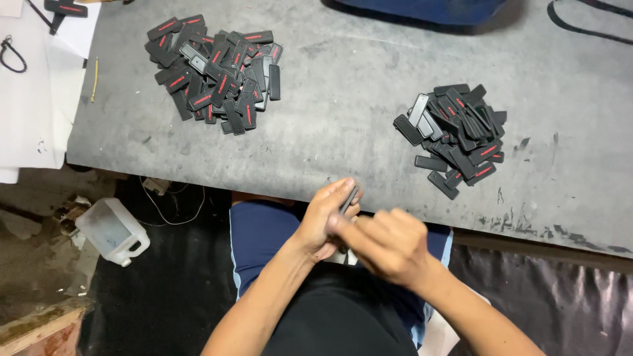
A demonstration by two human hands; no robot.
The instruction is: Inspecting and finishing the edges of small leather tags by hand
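My left hand (324,221) sits closest, over my lap just off the near edge of the grey worktop (343,112), fingers curled shut around one small flat black rectangular plastic tag (350,197); only its top end sticks out above my fingers, rest is hidden in the grip. My right hand (389,245) is pressed against the left, closed into a loose fist, motion-blurred, so I cannot tell if it pinches the tag or holds anything. Blue shorts and black shirt below, partly covered by my arms.

Floor to my left: one translucent white plastic jug with handle (113,231), lying tilted; contents not readable. Thin white cable (173,204) beside it.

On the worktop, right side: a smaller heap of black rectangular tags with red stripes (456,137), overlapping, roughly two or three dozen, exact count not possible. Some show a grey face.

Farther, left side: a larger heap of the same black tags (216,72), several dozen, stacked too thick to count.

Far left edge: white paper sheets (33,99), cut off by the frame. Top edge: a blue object (428,9), cropped, kind unclear, and one black cord (587,28) at the top right, also cut off.
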